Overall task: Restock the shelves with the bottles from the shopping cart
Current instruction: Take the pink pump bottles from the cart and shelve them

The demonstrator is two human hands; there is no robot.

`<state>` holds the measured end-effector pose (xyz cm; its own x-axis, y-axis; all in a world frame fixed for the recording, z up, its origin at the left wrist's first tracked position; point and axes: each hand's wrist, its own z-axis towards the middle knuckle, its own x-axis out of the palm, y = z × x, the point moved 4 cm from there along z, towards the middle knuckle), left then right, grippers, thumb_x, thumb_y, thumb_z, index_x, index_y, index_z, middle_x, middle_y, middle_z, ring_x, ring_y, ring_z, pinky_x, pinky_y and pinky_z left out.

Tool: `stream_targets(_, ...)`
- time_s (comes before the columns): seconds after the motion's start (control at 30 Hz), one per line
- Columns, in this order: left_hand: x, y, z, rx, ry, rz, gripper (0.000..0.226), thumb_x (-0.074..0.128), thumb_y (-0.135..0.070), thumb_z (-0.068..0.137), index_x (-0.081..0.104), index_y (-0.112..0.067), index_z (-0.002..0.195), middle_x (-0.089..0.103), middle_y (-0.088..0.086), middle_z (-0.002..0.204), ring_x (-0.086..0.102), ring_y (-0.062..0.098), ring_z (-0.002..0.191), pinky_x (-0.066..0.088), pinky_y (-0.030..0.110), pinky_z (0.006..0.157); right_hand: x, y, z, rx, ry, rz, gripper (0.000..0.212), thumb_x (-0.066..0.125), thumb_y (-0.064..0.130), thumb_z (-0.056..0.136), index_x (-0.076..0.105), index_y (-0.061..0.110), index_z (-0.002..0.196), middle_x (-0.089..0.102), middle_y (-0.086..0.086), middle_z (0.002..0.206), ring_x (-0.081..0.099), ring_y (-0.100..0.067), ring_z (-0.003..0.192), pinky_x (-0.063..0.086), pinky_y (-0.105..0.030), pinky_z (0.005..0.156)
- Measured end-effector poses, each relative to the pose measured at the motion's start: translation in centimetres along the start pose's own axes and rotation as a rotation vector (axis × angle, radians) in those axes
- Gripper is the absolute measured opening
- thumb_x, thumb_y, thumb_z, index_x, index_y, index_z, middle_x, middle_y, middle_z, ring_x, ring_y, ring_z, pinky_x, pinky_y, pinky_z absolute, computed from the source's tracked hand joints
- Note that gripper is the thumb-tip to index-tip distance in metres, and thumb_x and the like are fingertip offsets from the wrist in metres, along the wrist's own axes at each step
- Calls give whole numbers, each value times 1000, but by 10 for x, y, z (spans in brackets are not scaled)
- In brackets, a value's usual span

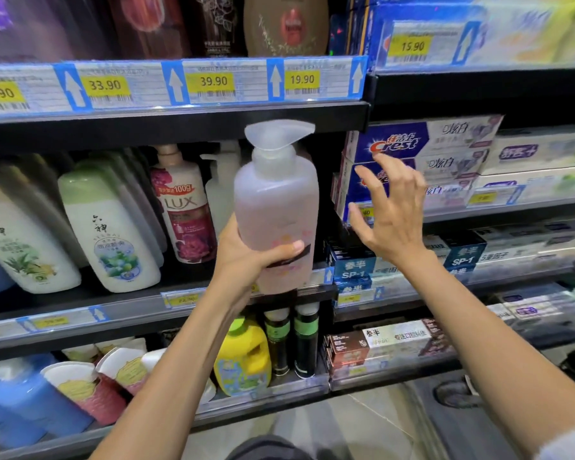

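Left hand gripping, right hand spread

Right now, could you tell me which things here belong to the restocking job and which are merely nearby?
Part of the job:
- pump bottle, gripped low by the left hand
- right hand, open beside it
- middle shelf

Just nearby:
- Lux bottle
- Crest boxes
- yellow jug
- price tags

Stacked Crest toothpaste boxes fill the right-hand bay above dark SP-1 toothpaste boxes, while yellow price tags reading 33.90, 39.90 and 19.90 line the upper rail, and grey floor tiles show below.
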<state>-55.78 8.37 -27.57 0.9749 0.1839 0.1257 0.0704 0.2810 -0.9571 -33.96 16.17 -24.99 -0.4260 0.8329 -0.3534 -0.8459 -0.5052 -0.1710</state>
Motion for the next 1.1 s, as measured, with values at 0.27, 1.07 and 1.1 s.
stream_targets(0.27, 23, 14, 25, 2, -49, 50, 95, 90, -35, 32, 56, -15, 118, 68, 3, 113, 64, 17, 105, 53, 34, 87, 17, -2, -10, 15, -85, 38, 47, 53, 28, 84, 45, 13, 128, 35, -10, 137, 38, -28, 126, 29, -43, 100)
stream_targets(1.07, 32, 68, 53, -203, 42, 135, 56, 94, -31, 41, 71, -17, 89, 75, -5, 87, 71, 8, 84, 51, 13, 64, 24, -5, -19, -13, -136, -16, 40, 50, 27, 88, 48, 12, 125, 40, -11, 127, 43, -28, 114, 32, -41, 90)
stream_targets(1.1, 33, 69, 53, -245, 41, 111, 57, 92, -37, 38, 72, -15, 86, 76, -5, 85, 71, 9, 84, 51, 13, 64, 24, -4, -21, -24, -131, -19, 39, 50, 26, 88, 48, 12, 125, 40, -11, 127, 43, -28, 115, 32, -41, 90)
